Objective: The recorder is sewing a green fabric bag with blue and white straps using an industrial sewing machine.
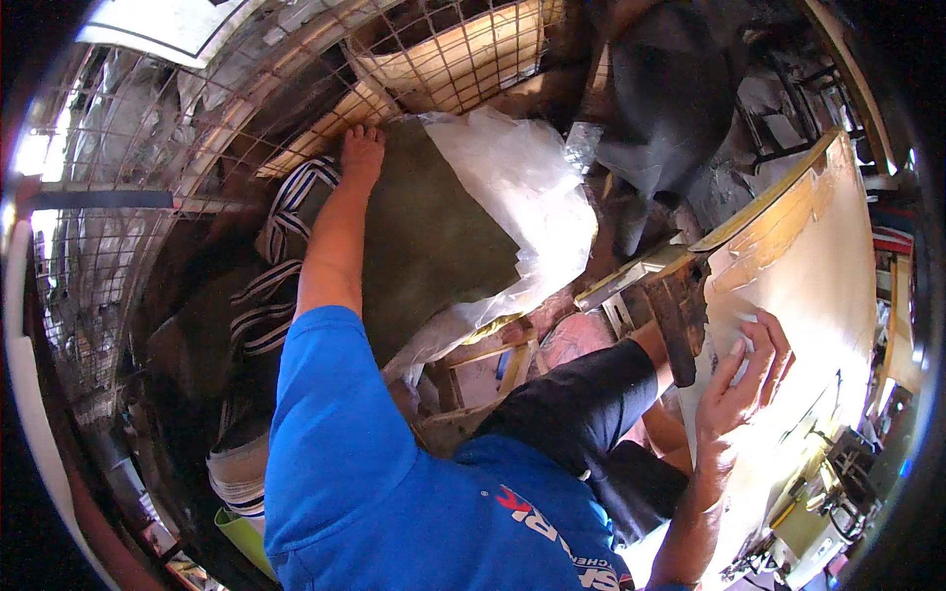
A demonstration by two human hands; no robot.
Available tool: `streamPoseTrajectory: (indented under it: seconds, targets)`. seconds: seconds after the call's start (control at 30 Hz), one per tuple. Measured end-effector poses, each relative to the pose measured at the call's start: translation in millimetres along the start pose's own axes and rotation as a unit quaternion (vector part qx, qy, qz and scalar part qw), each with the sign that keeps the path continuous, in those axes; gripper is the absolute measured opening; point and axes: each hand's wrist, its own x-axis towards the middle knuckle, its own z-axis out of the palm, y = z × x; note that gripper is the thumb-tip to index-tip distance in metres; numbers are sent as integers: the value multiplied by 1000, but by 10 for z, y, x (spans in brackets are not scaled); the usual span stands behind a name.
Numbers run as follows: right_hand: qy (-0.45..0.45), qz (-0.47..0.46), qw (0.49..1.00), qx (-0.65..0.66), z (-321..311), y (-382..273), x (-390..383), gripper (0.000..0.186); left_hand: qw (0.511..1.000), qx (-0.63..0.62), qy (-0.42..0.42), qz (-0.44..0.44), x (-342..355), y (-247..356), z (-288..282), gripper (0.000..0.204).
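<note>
My left hand [363, 158] reaches far ahead, at the top left corner of a dark olive sheet of fabric [434, 227]. Its fingers look curled over the sheet's edge, their tips partly hidden. Crumpled clear plastic film [527, 187] spreads from under the sheet's right side. To the right, my right hand [744, 379] is raised with fingers bent and apart, holding nothing. Beside it is a large pale board [788, 286] with a worn, peeling wooden edge; whether the hand touches it I cannot tell.
Striped webbing straps [266, 305] hang left of my left arm. Rusty wire mesh [463, 59] with wooden pieces behind it lines the far side. A dark, blurred shape [670, 89] is at the top right. Tools and small items [828, 502] crowd the lower right.
</note>
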Motion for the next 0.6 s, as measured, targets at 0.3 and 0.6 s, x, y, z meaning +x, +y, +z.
streamPoseTrajectory:
  seconds: [0.3, 0.6]
  targets:
    - [0, -5, 1000, 2, -34, -5, 1, 17, 993, 38, 110, -17, 4, -14, 304, 28]
    - [14, -6, 1000, 13, 34, 54, -31, 18, 971, 52, 230, 43, -753, -283, -86, 21]
